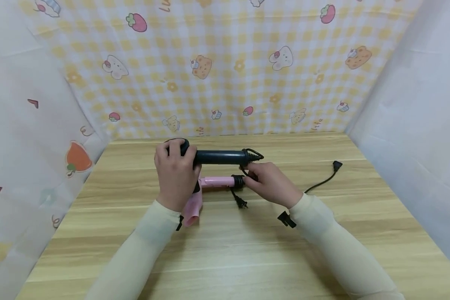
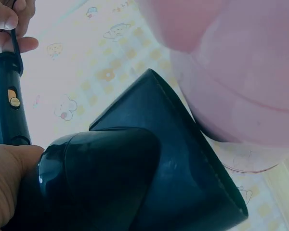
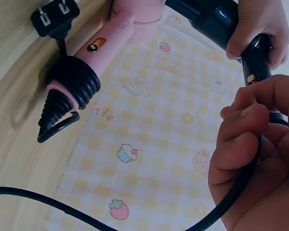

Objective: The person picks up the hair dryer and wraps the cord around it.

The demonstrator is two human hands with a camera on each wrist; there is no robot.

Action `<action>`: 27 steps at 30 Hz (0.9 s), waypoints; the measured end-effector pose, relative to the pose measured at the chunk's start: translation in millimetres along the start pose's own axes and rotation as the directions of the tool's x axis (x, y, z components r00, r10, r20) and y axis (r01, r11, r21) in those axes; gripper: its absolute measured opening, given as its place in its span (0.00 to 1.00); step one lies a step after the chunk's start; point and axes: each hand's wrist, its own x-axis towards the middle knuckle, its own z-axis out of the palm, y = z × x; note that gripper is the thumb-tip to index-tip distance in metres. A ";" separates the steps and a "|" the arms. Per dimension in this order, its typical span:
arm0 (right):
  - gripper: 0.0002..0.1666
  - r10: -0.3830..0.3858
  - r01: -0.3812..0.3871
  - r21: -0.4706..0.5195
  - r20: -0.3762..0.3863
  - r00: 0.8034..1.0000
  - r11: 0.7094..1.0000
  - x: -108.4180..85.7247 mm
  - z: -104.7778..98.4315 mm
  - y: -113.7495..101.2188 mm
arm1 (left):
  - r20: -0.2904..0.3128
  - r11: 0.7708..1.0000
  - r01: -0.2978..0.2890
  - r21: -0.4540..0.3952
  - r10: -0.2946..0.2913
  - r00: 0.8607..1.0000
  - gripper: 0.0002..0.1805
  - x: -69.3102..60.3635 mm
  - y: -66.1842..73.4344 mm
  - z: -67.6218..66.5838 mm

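Observation:
My left hand grips a black hair dryer by its head, holding it above the table with the handle pointing right. In the left wrist view the flared nozzle is seen close up. My right hand holds the dryer's black cord in curled fingers near the handle's end, where a loop of cord goes round the handle. From that hand the cord runs right to a plug on the table. Behind and below lies a pink hair dryer, with its own black cord wound round its handle.
The pink dryer's plug lies on the wooden table between the forearms. A patterned cloth hangs along the back edge, and pale sheets close off both sides.

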 end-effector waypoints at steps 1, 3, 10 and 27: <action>0.16 -0.005 0.005 -0.007 0.004 1.000 1.000 0.1 -0.1 -0.5 | -0.001 1.000 0.004 0.002 -0.004 1.000 0.13 -0.4 0.0 0.1; 0.15 -0.020 0.020 -0.040 0.011 1.000 0.999 -0.1 -0.6 -1.7 | -0.003 1.000 0.012 0.008 -0.012 1.000 0.13 -1.1 0.2 0.0; 0.04 -0.087 0.082 -0.157 -0.026 0.996 0.984 -4.6 -6.7 -8.2 | 0.004 1.000 0.024 0.017 -0.024 1.000 0.15 -1.5 2.2 -1.8; 0.05 -0.297 0.246 -0.238 -0.210 0.931 0.940 -4.1 -30.0 -18.2 | 0.018 0.999 0.014 0.042 -0.014 1.000 0.15 -1.3 5.4 -3.0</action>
